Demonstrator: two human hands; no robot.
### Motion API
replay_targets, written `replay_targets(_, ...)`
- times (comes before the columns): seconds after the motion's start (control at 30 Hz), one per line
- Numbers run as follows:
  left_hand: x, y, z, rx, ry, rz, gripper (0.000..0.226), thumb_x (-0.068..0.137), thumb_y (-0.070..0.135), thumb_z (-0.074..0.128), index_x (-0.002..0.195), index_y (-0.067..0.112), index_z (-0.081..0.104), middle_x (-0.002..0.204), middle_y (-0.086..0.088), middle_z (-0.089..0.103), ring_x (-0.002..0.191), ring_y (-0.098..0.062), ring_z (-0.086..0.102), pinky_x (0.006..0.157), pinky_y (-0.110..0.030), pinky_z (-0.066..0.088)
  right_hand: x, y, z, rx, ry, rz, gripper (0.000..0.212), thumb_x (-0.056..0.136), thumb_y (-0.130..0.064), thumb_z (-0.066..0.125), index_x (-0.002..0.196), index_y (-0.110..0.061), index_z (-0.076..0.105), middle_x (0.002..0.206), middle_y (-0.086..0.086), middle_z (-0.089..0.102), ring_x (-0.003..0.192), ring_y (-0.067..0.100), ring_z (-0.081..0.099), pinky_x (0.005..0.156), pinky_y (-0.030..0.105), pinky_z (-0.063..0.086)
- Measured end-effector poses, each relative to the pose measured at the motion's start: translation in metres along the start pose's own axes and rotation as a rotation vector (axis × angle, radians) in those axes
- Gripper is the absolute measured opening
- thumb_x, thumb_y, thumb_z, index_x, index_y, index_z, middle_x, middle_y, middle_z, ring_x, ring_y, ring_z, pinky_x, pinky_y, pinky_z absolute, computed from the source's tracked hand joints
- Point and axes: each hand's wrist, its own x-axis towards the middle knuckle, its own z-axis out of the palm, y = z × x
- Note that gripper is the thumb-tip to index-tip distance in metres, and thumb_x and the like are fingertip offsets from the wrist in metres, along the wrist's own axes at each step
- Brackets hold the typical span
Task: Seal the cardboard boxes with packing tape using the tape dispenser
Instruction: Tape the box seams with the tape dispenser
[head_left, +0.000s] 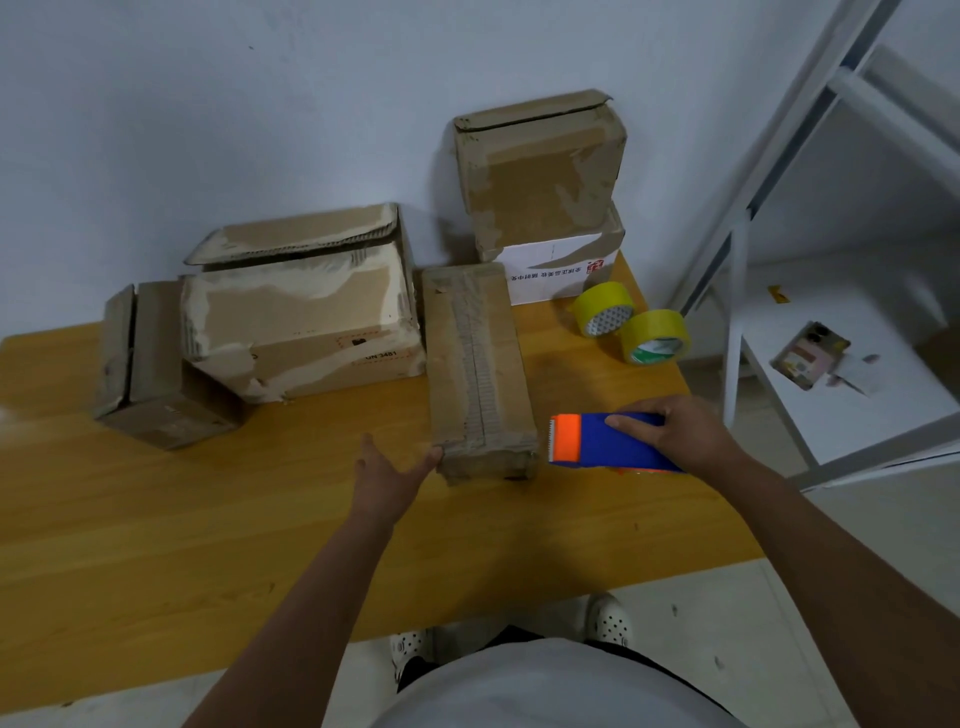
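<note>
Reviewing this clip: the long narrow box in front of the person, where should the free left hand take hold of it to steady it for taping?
At its near left corner, from the left side. The long narrow box lies lengthwise away from the person, its near end by the left hand. The right hand holds the tape dispenser on its right, so a left-side grip probably keeps the top seam free.

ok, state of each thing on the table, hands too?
left hand: open, fingertips touching the long box
right hand: grips the tape dispenser
tape dispenser: held at table level beside the long box
long box: flaps closed
big box: top flap ajar
small box: open
tape rolls: standing on edge, unused
</note>
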Motion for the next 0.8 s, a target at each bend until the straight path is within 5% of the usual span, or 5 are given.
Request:
replay_targets(0.13,-0.008,0.009,0.0,0.35,0.206,0.542,0.085,0.096,0.043,0.057,0.158,0.016,0.005,0.166,-0.004,0.003,0.152,-0.022,0.007,0.118,-0.043,0.022,-0.003,0.003,0.001,0.003,0.023,0.014,0.022,0.083,-0.052,0.066,0.095,-0.036,0.074,0.076,-0.023,0.064,0.07,-0.007,0.062,0.056,0.011,0.046)
replay_targets(0.23,-0.006,0.03,0.026,0.53,0.008,0.939,0.058,0.105,0.036,0.035,0.157,0.026,0.012,0.162,0.011,-0.001,0.15,-0.008,-0.008,0.123,-0.042,0.005,-0.005,0.003,0.003,0.007,0.033,0.002,0.023,0.083,-0.051,0.066,0.097,-0.034,0.075,0.078,-0.026,0.062,0.07,-0.012,0.061,0.053,0.008,0.044)
replay_targets(0.47,0.029,0.048,0.064,1.089,-0.092,1.006,0.055,0.104,0.052,0.012,0.156,0.039,0.002,0.165,0.012,-0.008,0.151,-0.017,-0.017,0.12,-0.053,-0.007,-0.01,0.001,-0.004,0.007,0.001,-0.01,0.016,0.082,-0.052,0.065,0.095,-0.043,0.07,0.089,-0.02,0.067,0.076,-0.01,0.06,0.059,0.011,0.045)
replay_targets(0.67,0.036,0.041,0.062,1.119,-0.089,0.993,0.059,0.099,0.056,0.0,0.155,0.042,-0.003,0.164,0.015,-0.012,0.15,-0.014,-0.02,0.12,-0.052,-0.009,-0.017,0.009,-0.012,-0.009,0.018,-0.032,0.054,0.074,-0.066,0.056,0.112,-0.03,0.07,0.1,-0.008,0.067,0.088,0.007,0.064,0.069,0.023,0.052)
replay_targets(0.8,0.036,0.04,0.062,1.097,-0.102,0.994,0.061,0.096,0.059,-0.005,0.155,0.043,-0.005,0.163,0.015,-0.014,0.149,-0.014,-0.022,0.12,-0.053,-0.009,-0.025,0.014,-0.012,0.025,-0.016,-0.024,0.044,0.083,-0.054,0.063,0.118,-0.029,0.068,0.104,-0.009,0.069,0.087,0.001,0.064,0.069,0.015,0.049)
